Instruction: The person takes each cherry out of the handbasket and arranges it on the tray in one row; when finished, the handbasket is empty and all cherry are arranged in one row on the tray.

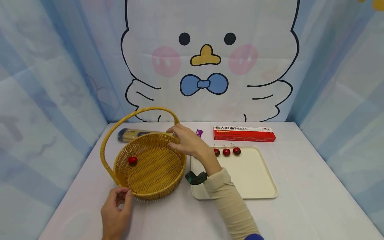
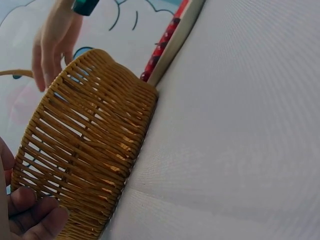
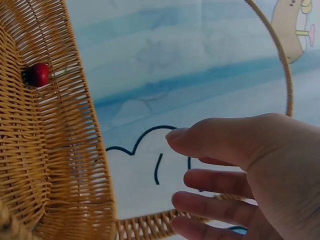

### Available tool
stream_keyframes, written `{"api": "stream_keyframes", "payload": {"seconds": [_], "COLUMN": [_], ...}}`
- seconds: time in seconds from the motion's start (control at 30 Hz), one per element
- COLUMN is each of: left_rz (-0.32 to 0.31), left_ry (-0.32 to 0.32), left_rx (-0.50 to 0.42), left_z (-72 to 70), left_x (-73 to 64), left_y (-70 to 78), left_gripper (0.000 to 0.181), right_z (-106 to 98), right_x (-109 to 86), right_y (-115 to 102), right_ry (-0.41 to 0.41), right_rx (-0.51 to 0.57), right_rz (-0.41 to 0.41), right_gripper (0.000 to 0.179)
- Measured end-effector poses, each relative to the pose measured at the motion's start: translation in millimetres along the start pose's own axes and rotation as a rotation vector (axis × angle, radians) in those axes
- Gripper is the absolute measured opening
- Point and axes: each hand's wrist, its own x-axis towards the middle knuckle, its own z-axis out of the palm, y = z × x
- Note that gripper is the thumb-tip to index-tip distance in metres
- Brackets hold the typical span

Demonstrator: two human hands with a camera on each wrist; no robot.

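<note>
A round wicker basket [image 1: 156, 166] with a tall arched handle [image 1: 103, 146] stands on the left of the table, and one red cherry [image 1: 132, 160] lies inside it. With thumb and fingers my left hand [image 1: 116, 210] pinches the basket's near rim beside the foot of the handle. Over the basket's far right side is my right hand [image 1: 189, 141], close to the other foot of the handle. Its fingers [image 3: 215, 207] are loosely spread and hold nothing in the right wrist view. Three cherries [image 1: 226, 152] show in a row along the far edge of a cream tray [image 1: 240, 176].
Behind the tray lies a red and white pasta box [image 1: 244, 134]. A long beige and dark blue packet [image 1: 129, 134] is partly hidden behind the basket. Near the right hand lies a small purple wrapper [image 1: 199, 133]. Printed curtains surround the table at the back and sides.
</note>
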Motion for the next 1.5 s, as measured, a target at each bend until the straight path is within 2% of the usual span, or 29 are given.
{"api": "stream_keyframes", "payload": {"seconds": [0.4, 0.8, 0.97, 1.27, 1.5], "left_rz": [-0.005, 0.002, 0.005, 0.032, 0.022], "left_ry": [-0.018, -0.019, -0.007, -0.005, -0.002], "left_rx": [0.02, 0.027, 0.024, -0.017, 0.0], "left_z": [-0.8, -0.1, -2.4, 3.0, 1.7], "left_x": [2.1, 2.3, 3.5, 3.3, 0.6], "left_y": [-0.2, -1.4, -2.5, -5.2, -5.2], "left_gripper": [0.007, 0.007, 0.007, 0.01, 0.01], "right_z": [21, 54, 72, 94, 110], "right_x": [42.6, 72.2, 85.8, 97.6, 103.6], "right_y": [-12, -17, -24, -28, -37], "right_ry": [-0.109, -0.222, -0.275, -0.361, -0.507], "right_rx": [-0.043, -0.122, -0.083, -0.03, -0.05], "right_rz": [-0.074, -0.047, -0.086, -0.123, -0.182], "right_gripper": [0.043, 0.046, 0.043, 0.036, 0.038]}}
